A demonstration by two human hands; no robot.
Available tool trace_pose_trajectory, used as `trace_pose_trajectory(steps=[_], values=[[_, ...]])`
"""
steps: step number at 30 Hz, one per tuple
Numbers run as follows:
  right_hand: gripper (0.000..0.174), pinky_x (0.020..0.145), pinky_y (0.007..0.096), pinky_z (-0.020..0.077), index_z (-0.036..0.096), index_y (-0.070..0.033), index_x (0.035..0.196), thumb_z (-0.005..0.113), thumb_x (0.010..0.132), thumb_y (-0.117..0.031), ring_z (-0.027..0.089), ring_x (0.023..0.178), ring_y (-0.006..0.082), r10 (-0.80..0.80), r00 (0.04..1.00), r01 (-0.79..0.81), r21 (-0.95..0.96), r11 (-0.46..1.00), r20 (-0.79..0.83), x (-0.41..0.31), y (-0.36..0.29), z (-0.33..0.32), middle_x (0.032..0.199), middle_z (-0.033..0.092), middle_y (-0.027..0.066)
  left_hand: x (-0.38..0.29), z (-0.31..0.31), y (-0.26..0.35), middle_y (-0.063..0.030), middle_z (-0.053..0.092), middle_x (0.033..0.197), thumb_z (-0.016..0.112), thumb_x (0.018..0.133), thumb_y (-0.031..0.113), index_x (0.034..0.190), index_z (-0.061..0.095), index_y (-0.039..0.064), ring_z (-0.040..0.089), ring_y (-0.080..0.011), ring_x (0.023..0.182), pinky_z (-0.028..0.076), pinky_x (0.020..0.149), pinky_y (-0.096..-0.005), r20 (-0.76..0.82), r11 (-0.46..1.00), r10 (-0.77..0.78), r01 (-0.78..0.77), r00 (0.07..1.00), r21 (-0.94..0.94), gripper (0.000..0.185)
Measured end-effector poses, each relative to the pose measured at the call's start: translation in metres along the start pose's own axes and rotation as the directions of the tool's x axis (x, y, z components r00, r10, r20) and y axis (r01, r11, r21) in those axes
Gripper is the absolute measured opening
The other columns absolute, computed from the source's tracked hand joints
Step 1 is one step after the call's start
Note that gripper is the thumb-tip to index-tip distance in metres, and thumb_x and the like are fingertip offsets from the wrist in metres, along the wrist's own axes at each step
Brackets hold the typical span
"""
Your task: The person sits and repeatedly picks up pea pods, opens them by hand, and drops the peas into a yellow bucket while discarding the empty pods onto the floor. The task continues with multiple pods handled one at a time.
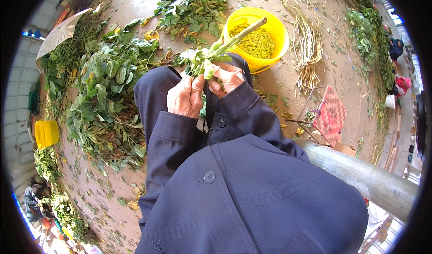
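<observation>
My left hand point(185, 97) grips a green bean stalk point(236, 39) near its leafy lower part, above my lap. Plump green pods point(208, 70) cluster along the stalk between my two hands. The bare cut end slants up across the mouth of a yellow bucket point(282, 46). My right hand point(226, 78) is closed at the pods, with some green pods partly hidden under its curled fingers. Inside the bucket lies a layer of picked green pods point(258, 44).
Leafy bean plants point(104, 95) are heaped at left, with another pile point(192, 7) ahead. Stripped stalks point(305, 44) lie right of the bucket. A folding stool point(330, 115) stands near a metal pole point(364, 176). Another yellow bucket point(47, 134) is at far left. People point(401, 85) sit at far right.
</observation>
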State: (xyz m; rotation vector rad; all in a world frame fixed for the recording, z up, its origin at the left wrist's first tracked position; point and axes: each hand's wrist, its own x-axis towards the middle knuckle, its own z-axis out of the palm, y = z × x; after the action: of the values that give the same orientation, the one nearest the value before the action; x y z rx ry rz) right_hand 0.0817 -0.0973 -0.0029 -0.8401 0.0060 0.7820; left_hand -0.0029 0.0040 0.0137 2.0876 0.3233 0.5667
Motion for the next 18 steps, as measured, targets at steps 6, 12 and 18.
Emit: trace_pose_trajectory(steps=[6,12,18], values=[[0.014,0.044,0.0169,0.0374,0.061,0.005,0.089,0.056,0.082,-0.005,0.048,0.052,0.0044,-0.211,0.969,0.156,-0.349,0.924,-0.126,-0.006,-0.004,0.006,0.068,0.059,0.0025,0.006,0.006,0.000,-0.0176,0.055,0.059,0.052,0.084,0.023,0.072,0.055,0.003,0.056,-0.0342,0.052,0.044,0.047,-0.0403,0.089,0.926,0.172,-0.191,0.981,0.325,0.023],[0.012,0.062,0.0189,0.0453,0.061,0.006,0.090,0.055,0.081,0.000,0.057,0.070,0.0072,-0.464,0.885,0.359,-0.570,0.739,-0.045,0.007,0.016,-0.009,0.080,0.063,0.0061,0.006,0.011,-0.006,-0.0184,0.056,0.062,0.051,0.083,0.027,0.071,0.053,0.004,0.056,-0.0345,0.052,0.045,0.048,-0.0424,0.186,0.844,0.107,-0.189,0.977,0.503,0.026],[0.015,0.042,0.0169,0.0324,0.060,0.000,0.092,0.056,0.084,-0.011,0.036,0.042,0.0026,-0.102,0.984,0.091,-0.078,0.993,-0.147,-0.007,-0.009,0.005,0.060,0.051,-0.0036,0.008,0.025,-0.020,-0.0057,0.052,0.056,0.050,0.088,0.025,0.076,0.054,0.002,0.046,-0.0224,0.038,0.038,0.040,-0.0350,0.073,0.975,-0.018,0.033,0.997,-0.222,0.025]])
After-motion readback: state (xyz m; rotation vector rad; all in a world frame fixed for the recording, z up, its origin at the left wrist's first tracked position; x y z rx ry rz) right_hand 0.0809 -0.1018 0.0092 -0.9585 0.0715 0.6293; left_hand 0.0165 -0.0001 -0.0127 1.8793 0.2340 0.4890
